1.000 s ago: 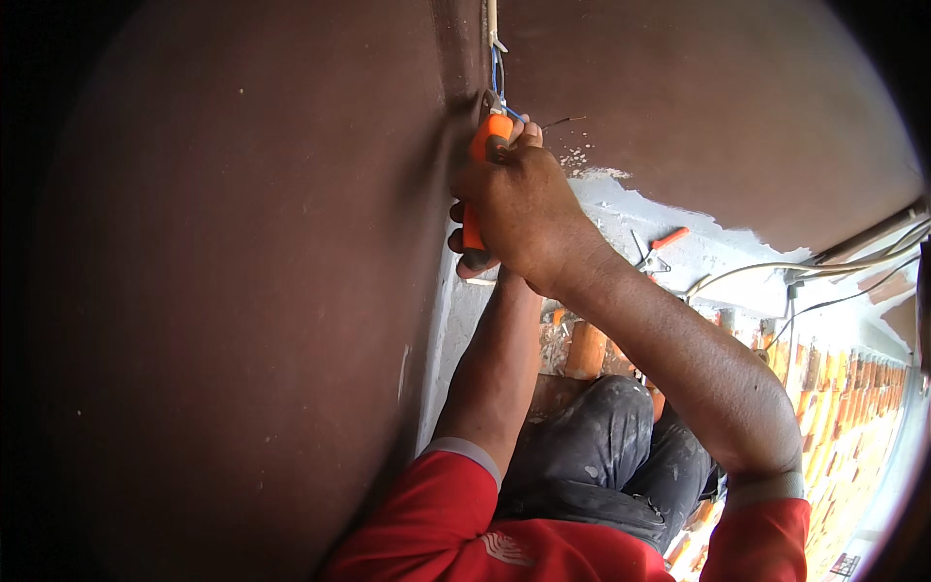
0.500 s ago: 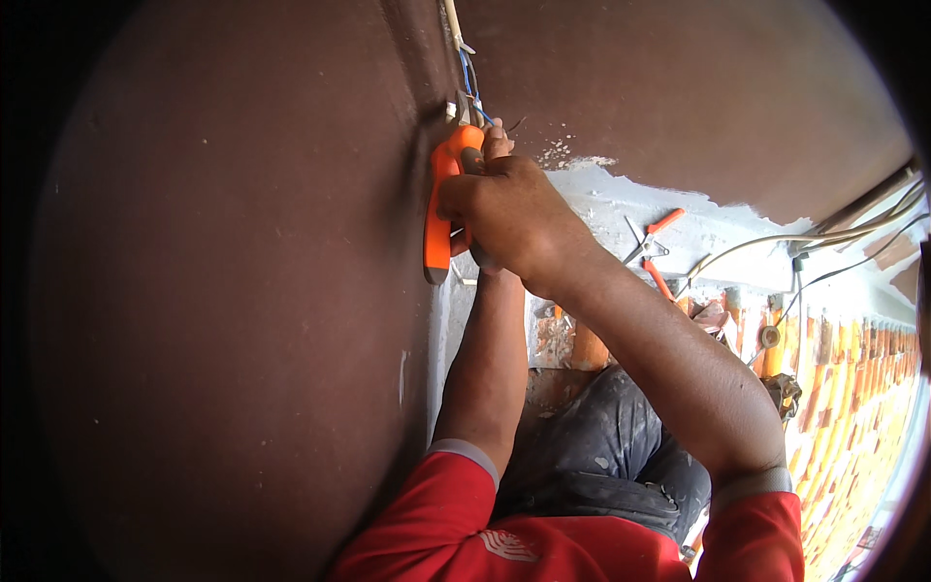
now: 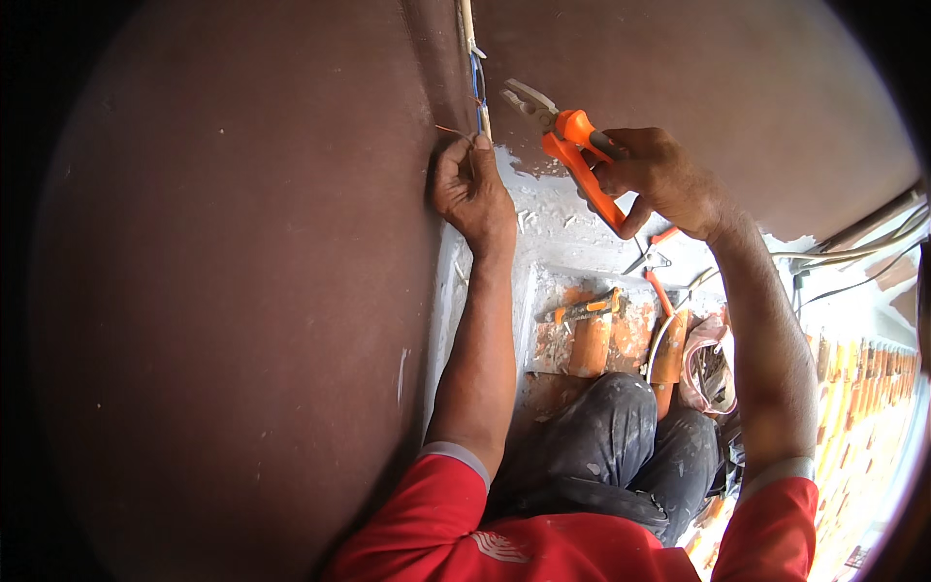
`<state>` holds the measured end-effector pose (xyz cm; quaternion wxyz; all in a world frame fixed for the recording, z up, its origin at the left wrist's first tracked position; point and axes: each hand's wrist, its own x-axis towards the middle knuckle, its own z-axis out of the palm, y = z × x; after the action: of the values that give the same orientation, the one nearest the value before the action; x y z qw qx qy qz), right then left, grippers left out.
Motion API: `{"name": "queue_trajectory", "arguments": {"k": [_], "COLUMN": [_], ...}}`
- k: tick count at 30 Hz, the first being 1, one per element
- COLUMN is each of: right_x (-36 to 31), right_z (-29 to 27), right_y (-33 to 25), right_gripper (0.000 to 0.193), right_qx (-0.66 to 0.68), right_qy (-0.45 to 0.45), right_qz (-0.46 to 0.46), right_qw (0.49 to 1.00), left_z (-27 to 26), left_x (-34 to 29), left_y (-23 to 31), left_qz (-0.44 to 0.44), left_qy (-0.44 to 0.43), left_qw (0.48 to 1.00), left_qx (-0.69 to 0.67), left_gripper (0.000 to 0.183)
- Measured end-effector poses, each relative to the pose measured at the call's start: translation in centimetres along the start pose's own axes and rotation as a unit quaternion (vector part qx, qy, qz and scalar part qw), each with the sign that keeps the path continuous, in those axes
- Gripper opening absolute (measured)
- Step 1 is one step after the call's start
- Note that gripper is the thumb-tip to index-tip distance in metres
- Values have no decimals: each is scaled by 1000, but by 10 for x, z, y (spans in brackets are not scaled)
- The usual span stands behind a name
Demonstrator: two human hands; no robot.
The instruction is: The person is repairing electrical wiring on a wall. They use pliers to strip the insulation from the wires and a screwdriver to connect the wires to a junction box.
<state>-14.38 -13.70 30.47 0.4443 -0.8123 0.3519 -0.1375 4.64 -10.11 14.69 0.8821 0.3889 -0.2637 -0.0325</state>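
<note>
In the corner between two brown walls hangs a pale cable point(image 3: 467, 27). Below its cut sheath, thin blue and dark electrical wires point(image 3: 478, 80) show, with a bit of bare copper among them. My left hand point(image 3: 477, 199) is closed, thumb and fingers pinching the lower ends of these wires; a short wire end sticks out to its left. To the right, my right hand point(image 3: 664, 179) is wrapped round the handles of orange pliers point(image 3: 580, 160). Their metal jaws are parted, point up and left, and stand apart from the wires.
A second hand tool with red handles point(image 3: 659, 281) rests near the ledge's edge below my right hand. An orange-and-black tool point(image 3: 587, 308) lies on the roof tiles. Beside my knees sits a pinkish bag point(image 3: 690, 373). Loose cables point(image 3: 844, 257) run along the right; roof tiles point(image 3: 858, 407) spread beyond.
My right hand has drawn the pliers from the wires, back to the right, and their jaws have opened. My left hand, earlier mostly hidden behind the right, now shows pinching the wires.
</note>
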Motion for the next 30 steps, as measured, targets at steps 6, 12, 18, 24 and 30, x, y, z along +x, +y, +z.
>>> {"name": "queue_trajectory", "arguments": {"k": [6,12,18,24,30], "right_x": [26,42,52,35,38], "right_z": [-20,-23,-20,23,54], "right_y": [-24,-21,39,48,64], "right_gripper": [59,49,45,42,49], "right_qx": [-104,-136,-161,125,199], "right_qy": [-58,-20,-37,-39,-35], "right_qz": [-12,16,-101,31,-17], "right_qw": [993,990,981,991,979], "left_z": [2,-1,3,-7,-9], "left_x": [4,4,3,6,0], "left_y": [-5,-7,12,17,8], "left_qz": [8,-22,-129,-131,-24], "left_qy": [39,17,11,2,-35], "left_qw": [999,1000,989,989,999], "left_qx": [21,3,-70,-66,23], "left_gripper": [18,17,17,14,12]}}
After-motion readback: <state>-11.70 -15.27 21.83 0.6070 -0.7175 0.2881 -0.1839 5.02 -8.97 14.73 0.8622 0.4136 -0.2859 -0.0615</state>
